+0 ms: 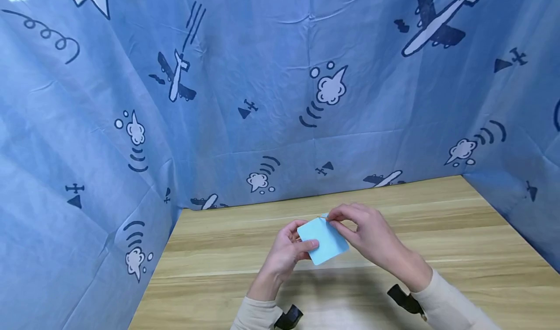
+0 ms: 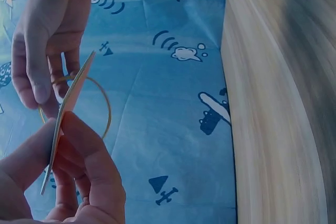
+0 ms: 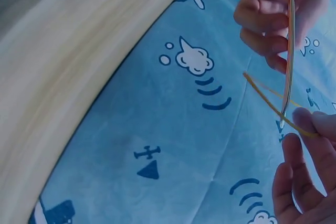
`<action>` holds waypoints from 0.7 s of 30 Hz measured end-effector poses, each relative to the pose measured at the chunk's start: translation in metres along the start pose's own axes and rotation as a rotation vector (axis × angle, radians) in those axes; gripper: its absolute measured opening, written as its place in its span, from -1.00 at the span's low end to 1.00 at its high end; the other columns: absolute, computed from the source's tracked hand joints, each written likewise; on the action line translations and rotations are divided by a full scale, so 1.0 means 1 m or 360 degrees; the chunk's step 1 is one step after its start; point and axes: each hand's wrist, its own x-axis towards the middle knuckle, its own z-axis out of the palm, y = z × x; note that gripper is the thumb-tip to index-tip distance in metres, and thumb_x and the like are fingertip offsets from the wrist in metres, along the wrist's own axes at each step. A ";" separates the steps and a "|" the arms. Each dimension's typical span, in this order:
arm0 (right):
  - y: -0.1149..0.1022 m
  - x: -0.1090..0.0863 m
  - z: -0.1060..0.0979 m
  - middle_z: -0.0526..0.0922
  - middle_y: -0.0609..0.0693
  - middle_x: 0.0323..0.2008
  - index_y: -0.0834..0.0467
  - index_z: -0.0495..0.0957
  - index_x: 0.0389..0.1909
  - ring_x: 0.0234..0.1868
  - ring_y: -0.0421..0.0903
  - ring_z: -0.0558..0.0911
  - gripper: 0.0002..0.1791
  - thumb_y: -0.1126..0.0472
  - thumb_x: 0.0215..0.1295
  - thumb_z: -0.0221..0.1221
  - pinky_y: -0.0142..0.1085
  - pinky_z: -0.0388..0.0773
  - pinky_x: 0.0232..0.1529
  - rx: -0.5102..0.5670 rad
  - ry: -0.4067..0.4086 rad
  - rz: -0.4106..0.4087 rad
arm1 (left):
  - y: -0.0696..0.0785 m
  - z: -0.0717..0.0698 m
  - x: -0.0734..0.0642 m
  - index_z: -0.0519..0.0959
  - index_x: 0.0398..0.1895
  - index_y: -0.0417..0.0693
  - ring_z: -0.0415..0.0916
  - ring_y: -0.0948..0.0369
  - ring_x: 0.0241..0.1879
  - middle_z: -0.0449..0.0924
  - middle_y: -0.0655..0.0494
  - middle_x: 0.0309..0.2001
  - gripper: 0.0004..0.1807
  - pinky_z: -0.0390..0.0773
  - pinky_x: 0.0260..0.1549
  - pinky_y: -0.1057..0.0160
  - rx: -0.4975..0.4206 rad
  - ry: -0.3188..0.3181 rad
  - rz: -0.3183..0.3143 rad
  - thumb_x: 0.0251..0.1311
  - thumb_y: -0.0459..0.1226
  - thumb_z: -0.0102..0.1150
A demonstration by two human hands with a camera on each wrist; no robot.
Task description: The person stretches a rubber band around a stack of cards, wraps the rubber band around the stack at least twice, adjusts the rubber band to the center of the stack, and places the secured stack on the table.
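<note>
1. The step in hand appears to be fitting a yellow rubber band [image 3: 263, 96] round a light-blue paper pad [image 1: 328, 237]; the next move probably calls for stretching the loop across it.
2. The pad is held tilted above the table [image 1: 197, 257], between both hands.
3. Left hand [image 1: 285, 250], at the pad's 8 o'clock: curled, gripping it between thumb and fingers.
4. Right hand [image 1: 366, 225], towards 1 o'clock: thumb and fingertips pinching the band; whether the loop fully encircles the pad is hard to tell.
</note>
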 end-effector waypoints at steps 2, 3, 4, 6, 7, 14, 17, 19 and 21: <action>-0.001 -0.004 0.001 0.69 -0.23 -0.27 0.01 0.69 -0.28 -0.21 -0.20 0.64 -0.68 0.43 0.02 0.48 -0.23 0.65 -0.28 -0.0002 0.0021 -0.0022 | 0.000 -0.002 0.000 0.45 0.06 -0.31 0.64 0.09 -0.21 0.59 -0.06 -0.12 -0.60 0.69 -0.37 0.20 -0.0057 0.0008 0.0011 0.16 -0.61 0.23; -0.001 -0.006 0.002 0.70 -0.23 -0.27 0.01 0.69 -0.28 -0.21 -0.20 0.65 -0.68 0.43 0.01 0.48 -0.23 0.65 -0.28 0.0008 0.0027 -0.0031 | 0.000 -0.003 0.000 0.44 0.07 -0.31 0.64 0.10 -0.20 0.59 -0.05 -0.12 -0.60 0.69 -0.36 0.20 -0.0085 0.0014 0.0011 0.17 -0.61 0.23; -0.001 -0.008 0.002 0.70 -0.22 -0.26 0.01 0.69 -0.28 -0.21 -0.20 0.65 -0.68 0.43 0.00 0.49 -0.23 0.66 -0.28 0.0016 0.0031 -0.0034 | 0.001 -0.004 0.000 0.44 0.08 -0.31 0.63 0.10 -0.20 0.59 -0.05 -0.12 -0.60 0.69 -0.36 0.20 -0.0101 0.0019 0.0017 0.18 -0.61 0.22; -0.002 -0.012 0.004 0.70 -0.23 -0.27 0.01 0.70 -0.28 -0.23 -0.23 0.64 -0.69 0.42 0.01 0.49 -0.25 0.66 -0.29 0.0040 0.0026 -0.0033 | 0.001 -0.006 0.000 0.43 0.11 -0.32 0.63 0.11 -0.20 0.59 -0.04 -0.12 -0.58 0.68 -0.36 0.21 -0.0125 0.0028 0.0029 0.18 -0.61 0.21; -0.003 -0.014 0.006 0.70 -0.24 -0.28 0.01 0.70 -0.28 -0.25 -0.24 0.63 -0.69 0.41 0.01 0.49 -0.27 0.65 -0.30 0.0047 0.0027 -0.0029 | 0.001 -0.006 0.000 0.42 0.12 -0.33 0.63 0.11 -0.20 0.59 -0.05 -0.13 -0.57 0.68 -0.36 0.21 -0.0134 0.0030 0.0037 0.18 -0.61 0.21; -0.008 -0.030 0.014 0.67 -0.26 -0.27 -0.02 0.70 -0.29 -0.25 -0.26 0.64 -0.64 0.45 -0.04 0.50 -0.48 0.58 -0.22 0.0077 0.0146 -0.0061 | 0.003 -0.009 0.000 0.41 0.13 -0.34 0.64 0.12 -0.20 0.59 -0.04 -0.13 -0.56 0.68 -0.33 0.20 -0.0165 0.0060 0.0047 0.18 -0.62 0.20; -0.011 -0.035 0.017 0.67 -0.23 -0.26 -0.01 0.71 -0.28 -0.22 -0.21 0.64 -0.62 0.48 -0.07 0.49 -0.52 0.54 -0.15 0.0116 0.0193 -0.0099 | 0.003 -0.011 0.000 0.41 0.11 -0.34 0.63 0.12 -0.20 0.58 -0.04 -0.14 -0.57 0.68 -0.32 0.20 -0.0175 0.0087 0.0047 0.17 -0.63 0.20; -0.012 -0.037 0.018 0.68 -0.22 -0.24 0.00 0.71 -0.27 -0.18 -0.19 0.64 -0.62 0.48 -0.06 0.48 -0.53 0.52 -0.10 0.0139 0.0204 -0.0098 | 0.003 -0.011 0.001 0.42 0.10 -0.34 0.63 0.13 -0.21 0.58 -0.04 -0.14 -0.57 0.69 -0.33 0.20 -0.0179 0.0099 0.0052 0.16 -0.63 0.20; -0.012 -0.040 0.018 0.68 -0.22 -0.22 0.00 0.71 -0.26 -0.16 -0.19 0.64 -0.62 0.48 -0.05 0.48 -0.54 0.51 -0.06 0.0159 0.0208 -0.0073 | 0.003 -0.012 0.001 0.42 0.10 -0.34 0.63 0.13 -0.22 0.58 -0.04 -0.15 -0.57 0.69 -0.33 0.20 -0.0179 0.0100 0.0058 0.16 -0.64 0.20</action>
